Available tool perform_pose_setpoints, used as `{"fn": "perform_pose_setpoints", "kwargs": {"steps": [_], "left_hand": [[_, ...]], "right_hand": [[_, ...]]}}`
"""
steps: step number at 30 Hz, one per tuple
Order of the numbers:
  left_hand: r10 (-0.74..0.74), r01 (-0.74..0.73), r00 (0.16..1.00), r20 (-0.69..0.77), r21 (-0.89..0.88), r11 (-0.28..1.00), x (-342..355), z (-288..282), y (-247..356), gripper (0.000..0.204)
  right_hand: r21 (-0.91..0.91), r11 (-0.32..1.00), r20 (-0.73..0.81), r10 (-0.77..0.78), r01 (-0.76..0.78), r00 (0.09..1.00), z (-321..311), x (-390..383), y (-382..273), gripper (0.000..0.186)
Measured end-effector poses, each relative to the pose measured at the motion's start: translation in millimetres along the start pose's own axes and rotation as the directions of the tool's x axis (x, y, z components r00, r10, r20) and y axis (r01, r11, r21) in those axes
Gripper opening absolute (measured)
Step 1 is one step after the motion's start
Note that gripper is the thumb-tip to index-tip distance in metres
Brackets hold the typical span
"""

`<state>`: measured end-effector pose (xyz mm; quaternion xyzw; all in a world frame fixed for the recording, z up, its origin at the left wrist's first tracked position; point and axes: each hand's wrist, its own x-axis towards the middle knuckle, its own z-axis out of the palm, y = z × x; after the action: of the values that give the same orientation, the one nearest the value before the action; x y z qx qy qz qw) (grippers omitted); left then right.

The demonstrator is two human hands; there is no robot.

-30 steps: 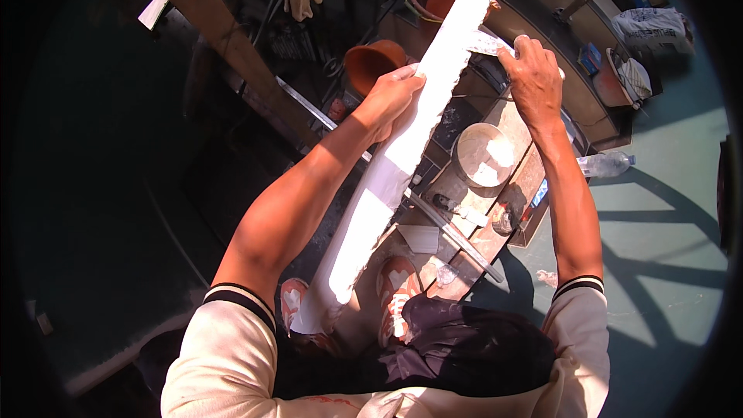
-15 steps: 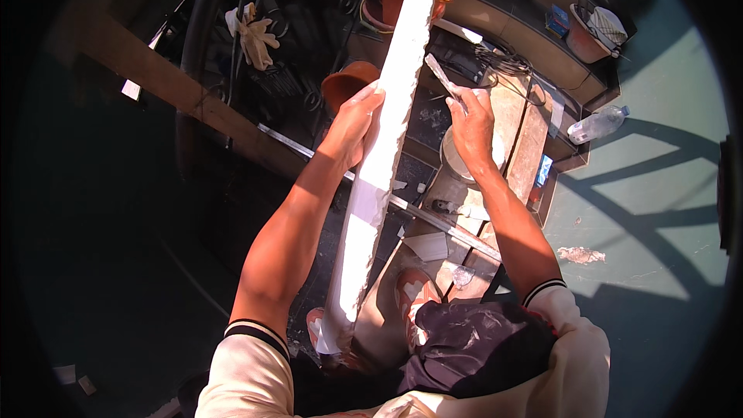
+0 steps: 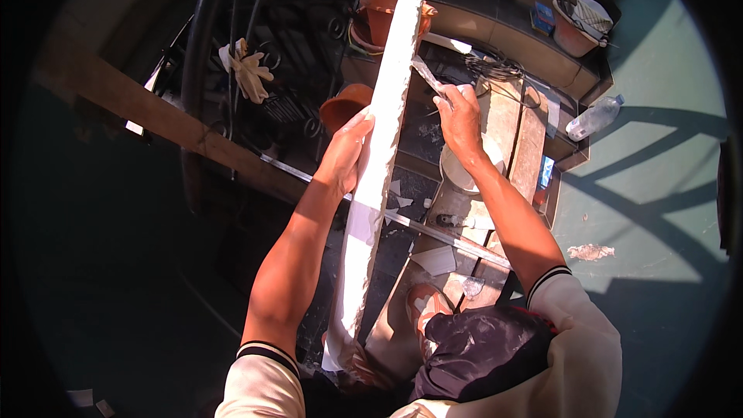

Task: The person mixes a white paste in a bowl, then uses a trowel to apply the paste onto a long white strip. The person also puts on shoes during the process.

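A long white strip (image 3: 388, 108), like plaster moulding, runs up the middle of the view, its right edge ragged. My left hand (image 3: 347, 147) grips its left side about midway, with the thumb lying on the white face. In my right hand (image 3: 462, 125) is a narrow flat-bladed tool (image 3: 427, 74), smeared with white. The blade's tip meets the strip's ragged edge near the upper end, or lies very close to it. The strip's lower end hangs down beside my feet.
Beneath are wooden planks (image 3: 499, 120) with a white-crusted bucket (image 3: 462, 170) and a metal bar (image 3: 449, 240) across. Orange buckets (image 3: 379, 19) stand behind the strip. Gloves (image 3: 249, 72) hang on the railing at left. A plastic bottle (image 3: 594, 118) lies on the green floor at right.
The strip's top has come slightly down and left. My right hand has moved a little lower and left, bringing the blade's tip lower along the strip's edge. Both grips stay the same.
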<state>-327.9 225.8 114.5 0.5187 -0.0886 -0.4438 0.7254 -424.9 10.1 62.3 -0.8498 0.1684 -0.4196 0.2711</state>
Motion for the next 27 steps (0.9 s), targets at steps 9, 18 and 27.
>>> {"fn": "perform_pose_setpoints", "kwargs": {"steps": [9,18,27], "left_hand": [[-0.025,0.026,0.999,0.033,-0.034,0.999,-3.9,-1.2,-3.0,0.045],[-0.010,0.016,0.997,0.080,-0.080,0.997,-1.7,-13.9,-9.6,0.042],[0.003,0.010,0.999,-0.049,0.262,0.965,-11.5,-56.3,4.7,0.049]], "right_hand": [[0.107,0.994,-0.133,0.028,-0.014,0.991,16.6,11.1,-0.2,0.032],[-0.002,0.994,-0.038,0.112,-0.112,0.993,28.1,-24.8,27.9,0.034],[0.463,0.791,0.107,0.398,-0.400,0.911,-34.8,10.4,10.1,0.031]]}}
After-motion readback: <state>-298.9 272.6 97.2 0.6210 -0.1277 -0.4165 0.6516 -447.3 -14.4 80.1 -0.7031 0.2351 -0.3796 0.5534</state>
